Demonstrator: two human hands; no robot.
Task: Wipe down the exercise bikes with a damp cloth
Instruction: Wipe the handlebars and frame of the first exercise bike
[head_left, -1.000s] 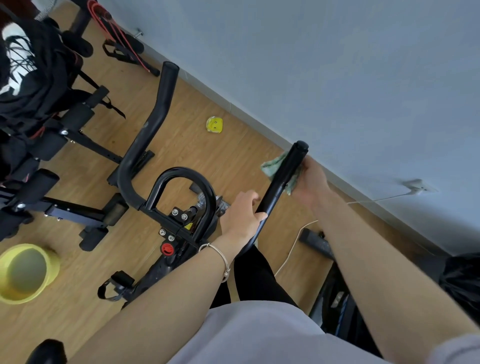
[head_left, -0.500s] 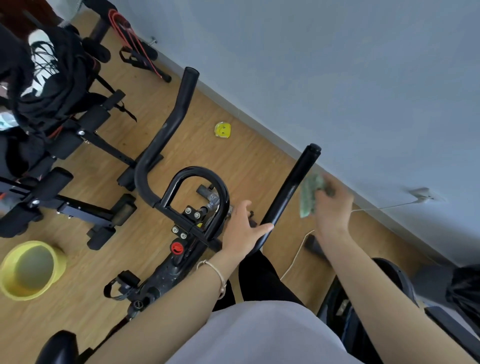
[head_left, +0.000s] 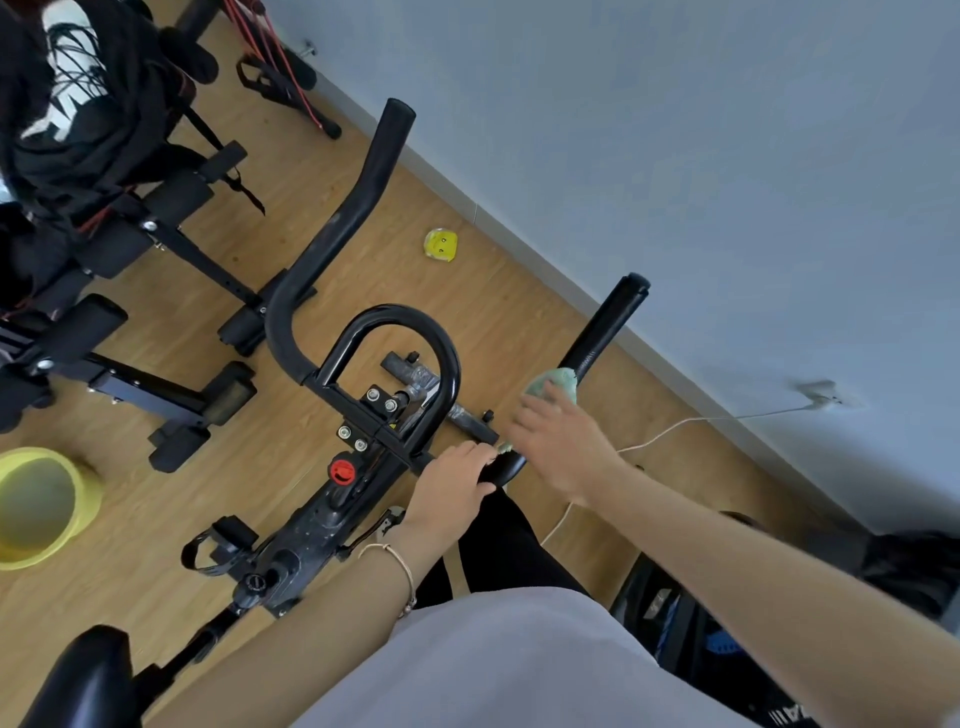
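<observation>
Head view: my right hand (head_left: 561, 447) now sits lower on the handlebar (head_left: 608, 332), fingers clasping the cloth (head_left: 556, 382); left hand (head_left: 452, 488) grips its bend. Wooden floor (head_left: 493, 322), blue wall (head_left: 675, 156).

Nothing reads clearly: the small white print on the right handlebar (head_left: 608, 332) is too fine, the white lettering on the black garment (head_left: 67, 78) far left is crumpled, and the white letters on the dark equipment (head_left: 784, 714) near right are cut off.
</observation>
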